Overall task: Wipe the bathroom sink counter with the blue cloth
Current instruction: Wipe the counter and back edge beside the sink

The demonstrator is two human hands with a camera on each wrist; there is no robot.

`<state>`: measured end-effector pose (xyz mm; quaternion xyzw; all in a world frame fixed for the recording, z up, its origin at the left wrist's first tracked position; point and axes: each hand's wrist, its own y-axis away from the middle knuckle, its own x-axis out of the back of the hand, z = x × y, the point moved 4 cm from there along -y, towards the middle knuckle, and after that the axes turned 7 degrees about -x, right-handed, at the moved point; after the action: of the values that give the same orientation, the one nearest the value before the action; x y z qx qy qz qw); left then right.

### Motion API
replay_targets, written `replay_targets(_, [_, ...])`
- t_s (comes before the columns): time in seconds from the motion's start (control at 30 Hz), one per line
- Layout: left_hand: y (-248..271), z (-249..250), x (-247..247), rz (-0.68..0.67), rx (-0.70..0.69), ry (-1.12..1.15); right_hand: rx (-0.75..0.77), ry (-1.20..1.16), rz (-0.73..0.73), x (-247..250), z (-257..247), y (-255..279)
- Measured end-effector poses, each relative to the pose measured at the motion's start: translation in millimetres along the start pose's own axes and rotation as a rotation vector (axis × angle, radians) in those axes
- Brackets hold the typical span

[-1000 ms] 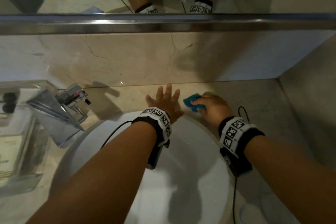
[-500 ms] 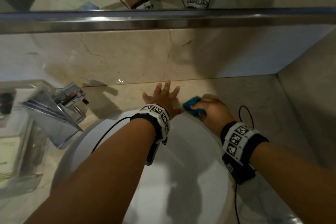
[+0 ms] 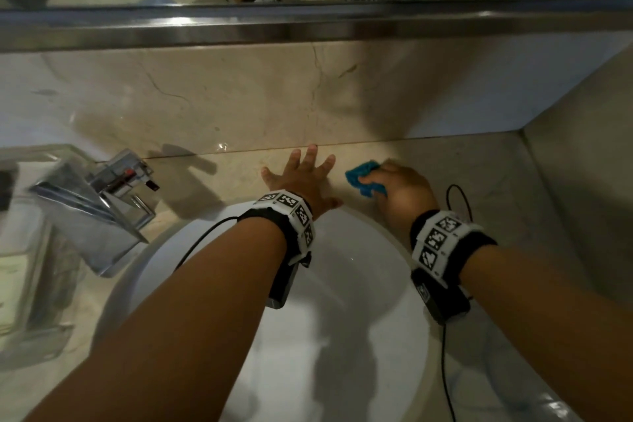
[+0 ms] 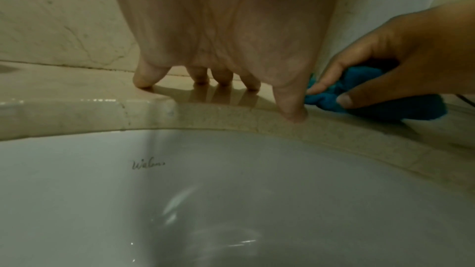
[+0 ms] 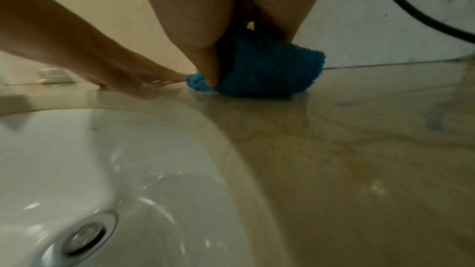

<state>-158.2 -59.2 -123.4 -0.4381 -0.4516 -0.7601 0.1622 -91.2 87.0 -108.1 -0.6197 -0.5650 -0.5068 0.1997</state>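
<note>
A bunched blue cloth (image 3: 363,179) (image 4: 359,105) (image 5: 267,72) lies on the beige marble counter (image 3: 486,168) (image 5: 359,149) behind the white sink basin (image 3: 342,319) (image 4: 205,190). My right hand (image 3: 400,192) (image 4: 385,58) grips the cloth with curled fingers and thumb and presses it on the counter. Just to its left, my left hand (image 3: 303,175) (image 4: 221,48) lies flat with fingers spread, fingertips (image 4: 144,82) on the counter by the basin's back rim, thumb close to the cloth.
A chrome tap (image 3: 92,209) stands at the left of the basin, with a clear tray (image 3: 24,250) of items beyond it. A marble backsplash (image 3: 239,96) and mirror rail (image 3: 308,24) rise behind; a side wall (image 3: 582,164) closes the right. The drain (image 5: 87,237) sits low in the basin.
My right hand has slid the cloth slightly away from the basin rim toward the back wall. The left hand stays flat in about the same place.
</note>
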Motion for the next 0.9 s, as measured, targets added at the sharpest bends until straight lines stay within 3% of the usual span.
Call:
replay_targets(0.07, [1, 0, 1, -0.001, -0.001, 0.005, 0.105, 0.029, 0.029, -2, 0, 17])
replay_targets(0.23, [2, 0, 1, 0.003, -0.015, 0.007, -0.010, -0.040, -0.061, 14, 9, 14])
replay_targets(0.37, [1, -1, 1, -0.004, -0.011, 0.006, 0.018, -0.054, -0.046, 9, 9, 13])
replay_targets(0.5, [0, -1, 1, -0.001, -0.017, 0.008, -0.001, 0.116, -0.098, 8, 10, -13])
replay_targets(0.67, [0, -2, 0, -0.002, -0.020, -0.006, -0.100, 0.064, 0.056, 26, 13, -36])
replay_targets(0.9, [0, -1, 2, -0.001, -0.008, -0.010, 0.254, 0.030, 0.014, -3, -3, 21])
